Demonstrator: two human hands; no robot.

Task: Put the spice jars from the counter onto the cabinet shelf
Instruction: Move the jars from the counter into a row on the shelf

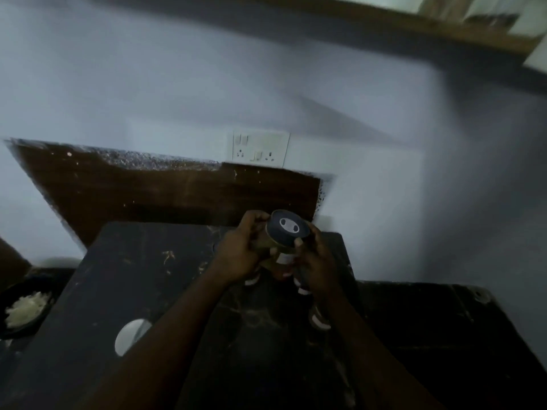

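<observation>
A spice jar [285, 236] with a dark lid and a pale olive body is held above the dark counter [142, 279], lid tilted toward me. My left hand [239, 255] grips its left side and my right hand [318, 261] grips its right side. Beneath my hands more jars stand on the counter, partly hidden: one with a white band [319, 319] shows below my right wrist, another [253, 279] under my left hand. The wooden cabinet shelf [414, 25] runs along the top right, blurred.
A white switch and socket plate [259, 149] is on the wall above a brown backsplash [165, 193]. A dark bowl of white food [25, 309] sits at the left edge. A round hole [131, 335] is in the counter. The lower counter [444, 335] extends right.
</observation>
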